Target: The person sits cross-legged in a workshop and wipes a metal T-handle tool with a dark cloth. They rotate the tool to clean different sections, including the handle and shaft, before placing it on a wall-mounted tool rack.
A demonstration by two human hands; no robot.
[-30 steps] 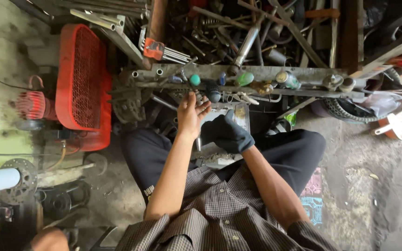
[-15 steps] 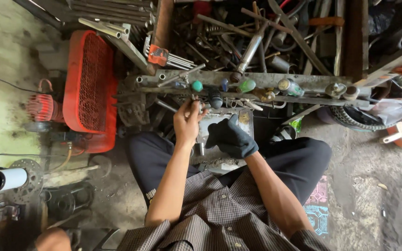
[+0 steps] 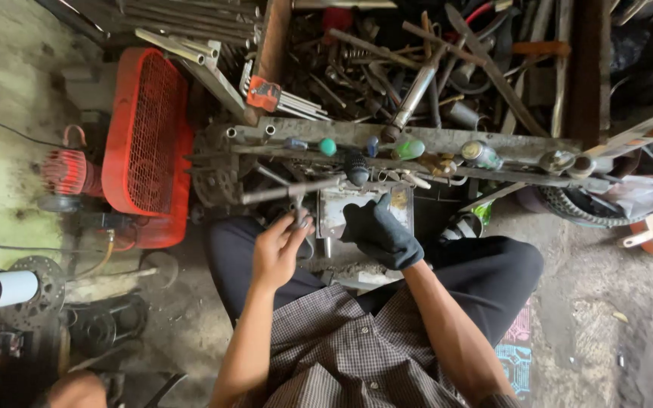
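My bare left hand (image 3: 280,249) is clenched around a T-shaped metal tool (image 3: 296,198), its lower end hidden in my fingers. My gloved right hand (image 3: 382,234) presses a metal block (image 3: 335,211), grip unclear; the block stays mostly covered.

Left hand (image 3: 280,249), earlier raised to the tool rack (image 3: 387,143), now lowered, gripping a small metal tool (image 3: 298,208); gloved right hand (image 3: 381,233) likewise drawn back slightly.
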